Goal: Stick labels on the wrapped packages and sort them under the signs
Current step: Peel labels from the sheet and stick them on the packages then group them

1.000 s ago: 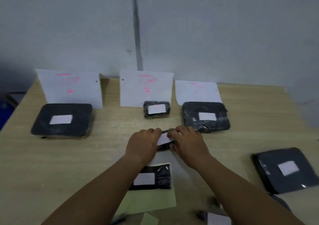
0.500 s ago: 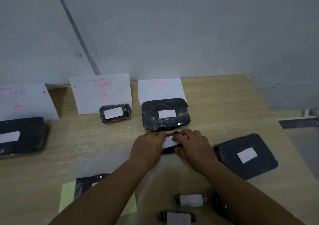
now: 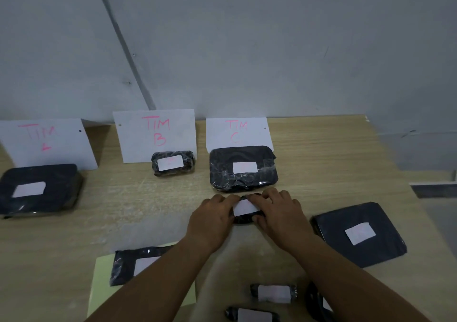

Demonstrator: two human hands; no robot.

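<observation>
left hand (image 3: 212, 220): fingers pinch left end of small package (image 3: 244, 219) | small package: on desk (image 3: 153, 198), white label (image 3: 244, 207) on top, just in front of larger package (image 3: 243, 173) under sign C (image 3: 237, 131) | right hand (image 3: 279, 215): fingers grip its right end

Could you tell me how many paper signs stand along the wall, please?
3: the leftmost sign; the TIM B sign in the middle; the TIM C sign right of it. More may lie beyond the left edge.
</observation>
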